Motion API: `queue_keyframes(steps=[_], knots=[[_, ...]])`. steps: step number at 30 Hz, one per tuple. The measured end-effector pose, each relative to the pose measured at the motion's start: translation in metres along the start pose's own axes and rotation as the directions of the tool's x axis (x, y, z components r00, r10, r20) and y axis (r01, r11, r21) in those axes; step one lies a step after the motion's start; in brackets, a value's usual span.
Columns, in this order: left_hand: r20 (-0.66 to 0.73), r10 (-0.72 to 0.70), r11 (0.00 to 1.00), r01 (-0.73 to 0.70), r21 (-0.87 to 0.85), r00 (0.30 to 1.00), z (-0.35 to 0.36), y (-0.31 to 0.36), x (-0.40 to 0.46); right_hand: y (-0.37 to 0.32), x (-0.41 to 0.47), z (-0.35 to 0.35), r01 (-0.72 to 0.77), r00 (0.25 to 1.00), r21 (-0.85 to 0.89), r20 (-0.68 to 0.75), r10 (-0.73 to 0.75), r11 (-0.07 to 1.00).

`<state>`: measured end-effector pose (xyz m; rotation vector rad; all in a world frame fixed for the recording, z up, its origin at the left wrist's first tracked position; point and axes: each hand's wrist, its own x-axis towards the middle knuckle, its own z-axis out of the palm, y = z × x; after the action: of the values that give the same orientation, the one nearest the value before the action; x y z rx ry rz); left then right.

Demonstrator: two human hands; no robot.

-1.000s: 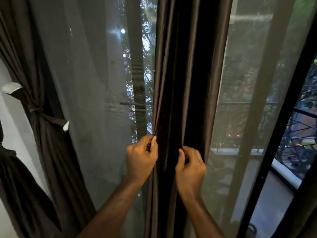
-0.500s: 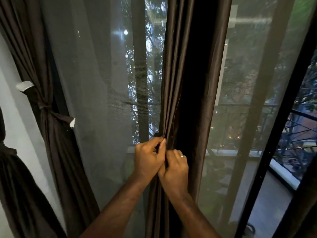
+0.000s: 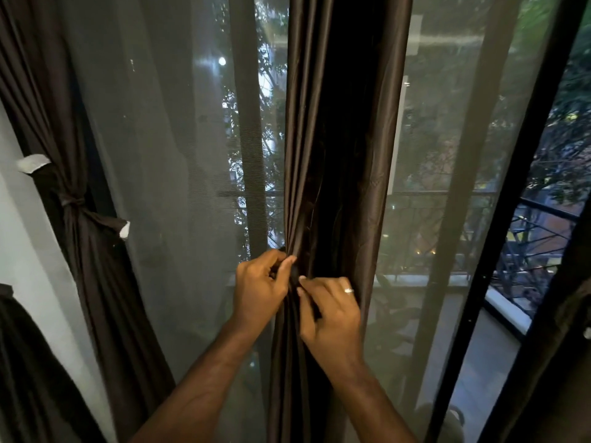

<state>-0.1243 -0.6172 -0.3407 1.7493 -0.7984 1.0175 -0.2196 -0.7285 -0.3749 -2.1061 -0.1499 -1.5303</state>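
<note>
Curtain [image 3: 339, 155] bunched tighter; left hand [image 3: 260, 289], right hand [image 3: 332, 311] now together, both pinching it.

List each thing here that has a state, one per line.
middle curtain: hanging, gathered into a bunch low down.
left hand: grips the bunch.
right hand: pinches the same folds.
left curtain: tied back with a knot.
sheer curtain: drawn, hanging loose.

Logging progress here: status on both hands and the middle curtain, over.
Left hand grips the bunched brown curtain. Right hand pinches its folds alongside. Curtain hangs gathered at the hands. Nothing blocking them.
</note>
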Motion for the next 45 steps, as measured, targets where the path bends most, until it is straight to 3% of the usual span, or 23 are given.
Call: queue_keyframes(steps=[3, 5, 7, 11, 14, 18, 21, 33, 39, 45], knots=[[-0.017, -0.016, 1.000, 0.016, 0.009, 1.000, 0.000, -0.003, 0.000, -0.006, 0.000, -0.032, -0.137, 0.959, -0.096, -0.262, 0.108, 0.986], [-0.014, -0.007, 1.000, 0.007, -0.008, 1.000, 0.003, -0.001, -0.002, 0.004, 0.005, -0.039, -0.273, 0.912, -0.073, -0.338, 0.233, 0.959], [0.002, -0.019, 0.999, 0.019, -0.033, 1.000, 0.008, 0.001, -0.004, 0.016, 0.006, -0.035, -0.328, 0.900, -0.031, -0.315, 0.302, 0.944], [0.000, -0.029, 0.998, 0.029, -0.056, 1.000, 0.012, 0.005, -0.005, 0.023, 0.000, -0.015, -0.154, 0.969, -0.123, -0.214, 0.125, 0.980], [-0.003, -0.027, 0.998, 0.026, -0.063, 1.000, 0.010, 0.005, -0.004, 0.025, 0.001, -0.004, -0.202, 0.957, -0.100, -0.229, 0.175, 0.974], [-0.016, -0.039, 0.998, 0.039, -0.041, 0.999, 0.006, 0.000, -0.005, 0.018, -0.004, 0.013, -0.083, 0.989, -0.154, -0.134, 0.063, 0.985], [-0.014, -0.042, 0.997, 0.041, -0.062, 0.999, 0.003, 0.002, -0.006, 0.014, -0.005, 0.023, -0.123, 0.984, -0.083, -0.139, 0.111, 0.989], [0.064, -0.096, 0.982, 0.105, -0.159, 0.993, -0.001, 0.009, -0.006, -0.002, 0.002, 0.037, -0.072, 0.995, 0.017, -0.065, 0.073, 0.997], [0.107, -0.132, 0.947, 0.157, -0.281, 0.985, -0.006, 0.009, -0.004, -0.003, 0.001, 0.035, -0.106, 0.992, 0.093, -0.056, 0.111, 0.990], [0.030, -0.161, 0.959, 0.163, -0.232, 0.987, -0.008, 0.008, -0.008, 0.003, -0.004, 0.035, -0.211, 0.974, 0.119, -0.054, 0.219, 0.970]])
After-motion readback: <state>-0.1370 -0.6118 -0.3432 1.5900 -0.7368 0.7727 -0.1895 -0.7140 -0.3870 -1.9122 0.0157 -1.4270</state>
